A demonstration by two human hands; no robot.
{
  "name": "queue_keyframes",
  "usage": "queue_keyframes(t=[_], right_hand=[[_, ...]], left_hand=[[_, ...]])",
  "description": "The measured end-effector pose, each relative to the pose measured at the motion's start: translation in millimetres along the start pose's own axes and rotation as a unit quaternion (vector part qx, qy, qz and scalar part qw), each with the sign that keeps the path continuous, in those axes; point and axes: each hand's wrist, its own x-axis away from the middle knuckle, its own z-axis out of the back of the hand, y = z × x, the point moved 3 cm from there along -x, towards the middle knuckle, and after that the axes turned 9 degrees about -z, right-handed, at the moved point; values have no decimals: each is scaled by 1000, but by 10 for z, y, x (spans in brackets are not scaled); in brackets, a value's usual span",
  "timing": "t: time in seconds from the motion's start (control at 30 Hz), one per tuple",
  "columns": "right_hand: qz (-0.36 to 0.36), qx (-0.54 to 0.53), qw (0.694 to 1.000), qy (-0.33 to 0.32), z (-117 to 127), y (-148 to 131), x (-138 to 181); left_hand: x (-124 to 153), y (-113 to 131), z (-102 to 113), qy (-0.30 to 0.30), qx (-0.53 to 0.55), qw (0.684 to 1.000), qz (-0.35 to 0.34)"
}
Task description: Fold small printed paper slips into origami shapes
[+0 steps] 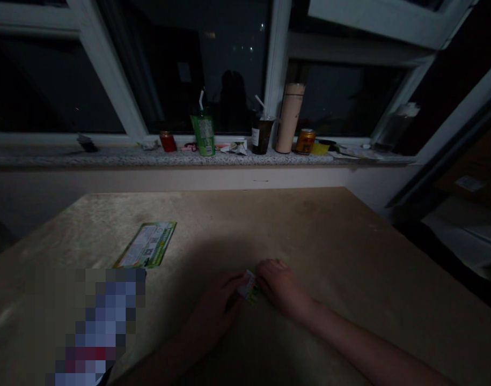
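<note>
Left hand [217,304] pinches 1 half-hidden printed piece [247,287]; whether right hand [284,288] grips, I cannot tell.

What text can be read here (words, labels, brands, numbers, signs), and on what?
None legible.
Small piece at the hands: print blurred.
Flat green-and-white item on the table: printed, too small and blurred.
Green container with straw: print too small.
Dark cup: white label, unreadable.
Gold can: markings too dim and small.
Far-right white label: unreadable.
</note>
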Motion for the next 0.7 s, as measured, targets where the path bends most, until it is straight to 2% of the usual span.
queue_keyframes(t=[0.1, 0.2, 0.37, 0.53, 0.7], right_hand=[[4, 49, 999, -1, -9, -27, 10], [6, 63, 998, -11, -23, -38, 6], [18, -2, 1000, -9, 31, -24, 36], [119, -94, 988, -24, 214, -19, 119], [182, -32, 983, -14, 234, 0, 125]], left_hand=[[-20, 34, 14, -17, -49, 998, -23], [-47, 84, 30, -73, -122, 987, -68], [-42, 114, 59, -147, -193, 960, -141], [-35, 82, 87, -168, -204, 951, -163], [-73, -10, 46, -144, -150, 966, -151]])
